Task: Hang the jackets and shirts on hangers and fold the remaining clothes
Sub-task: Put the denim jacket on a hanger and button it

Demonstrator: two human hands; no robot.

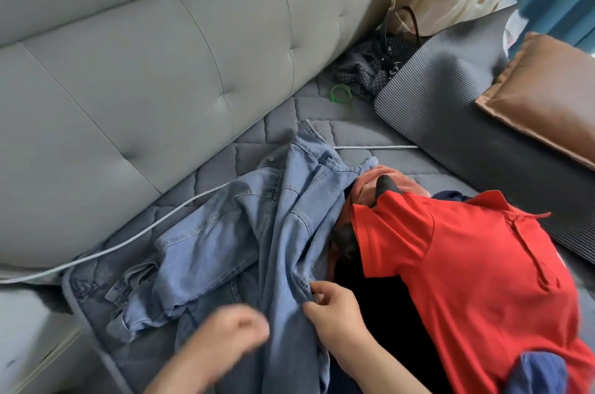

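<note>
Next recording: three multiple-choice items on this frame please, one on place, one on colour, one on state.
1. The green ring lies: A on the quilted mat; B on the brown cushion; C in the paper bag.
2. The polo shirt is: A blue; B red; C white.
3. The right hand: A pinches the denim shirt; B lies flat; C holds a cable.
Answers: A, the ring sits on the mat; B, plainly red; A, thumb and finger grip the denim edge.
</note>
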